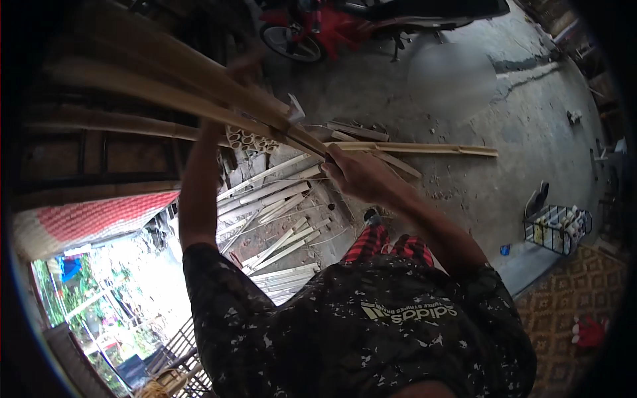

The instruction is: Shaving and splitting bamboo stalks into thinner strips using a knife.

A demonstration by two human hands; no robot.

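The right hand (352, 176) is closed around the near end of a split bamboo pole (259, 109), which slants up and left from it past the left hand (245, 65). The left hand is blurred and partly behind the bamboo, so I cannot tell how far open it is or whether it grips anything. Below the hands lie pale bamboo strips (273, 194); beyond the right hand stands a red motorcycle (352, 28).

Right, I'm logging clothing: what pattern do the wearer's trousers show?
Red-and-black checked cloth trousers; the head view shows them best.
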